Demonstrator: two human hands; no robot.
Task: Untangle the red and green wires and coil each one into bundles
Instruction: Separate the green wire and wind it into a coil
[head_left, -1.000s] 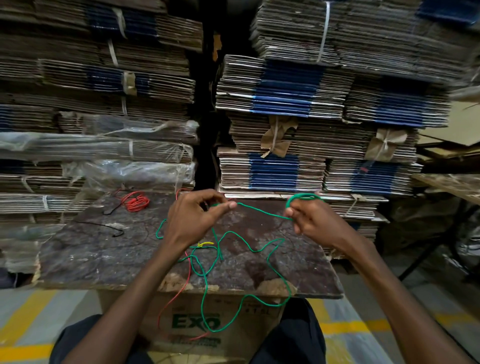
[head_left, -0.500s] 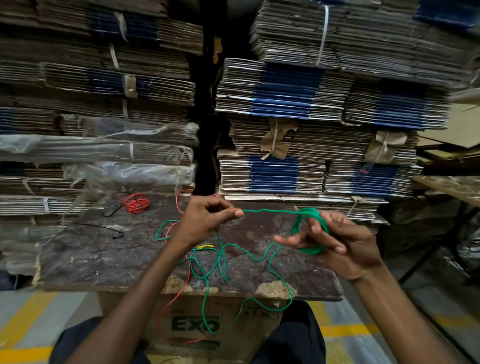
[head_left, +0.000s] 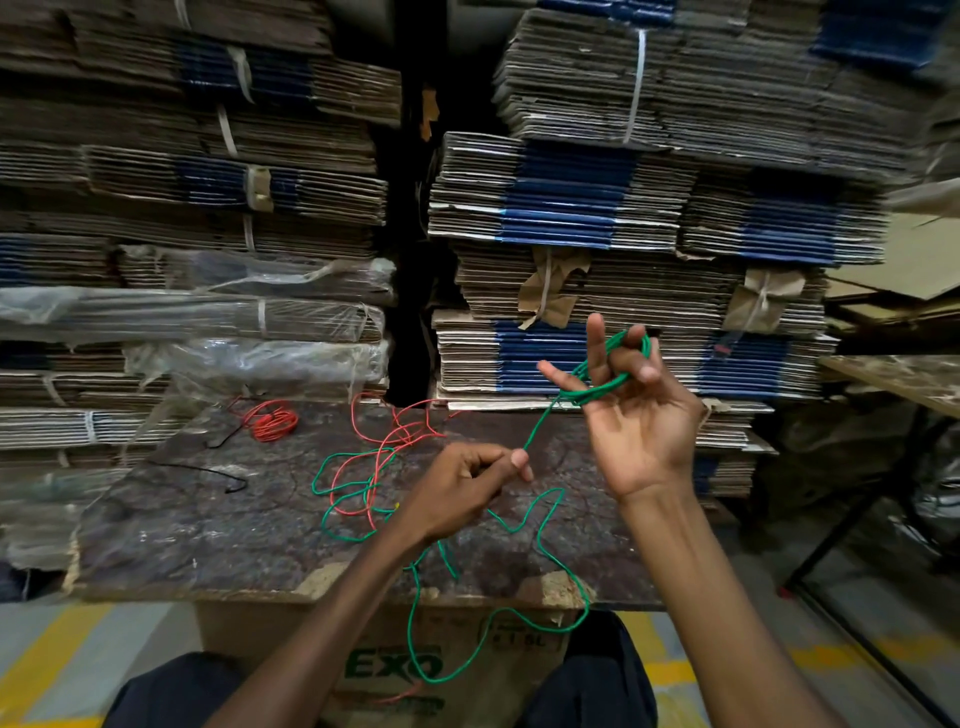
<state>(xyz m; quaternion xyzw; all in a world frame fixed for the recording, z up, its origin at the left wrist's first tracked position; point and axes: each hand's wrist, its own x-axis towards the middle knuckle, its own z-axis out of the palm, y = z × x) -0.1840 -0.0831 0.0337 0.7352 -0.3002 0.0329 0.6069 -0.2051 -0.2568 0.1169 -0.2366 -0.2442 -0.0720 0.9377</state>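
My right hand is raised with its palm towards me, and a small coil of the green wire is looped around its fingers. From the coil the green wire runs down to my left hand, which pinches it between thumb and fingers. The slack green wire trails over the board and hangs off its front edge. A loose red wire lies tangled with green loops left of my left hand. A finished red bundle sits at the board's back left.
The worn brown board rests on a cardboard box marked EXO. A thin black wire lies on the board's left. Stacks of flattened cardboard rise close behind. A table stands at the right.
My right hand has lifted and turned palm up, with more green wire wound round its fingers. My left hand has slid down and right along the wire. The view has tilted downward.
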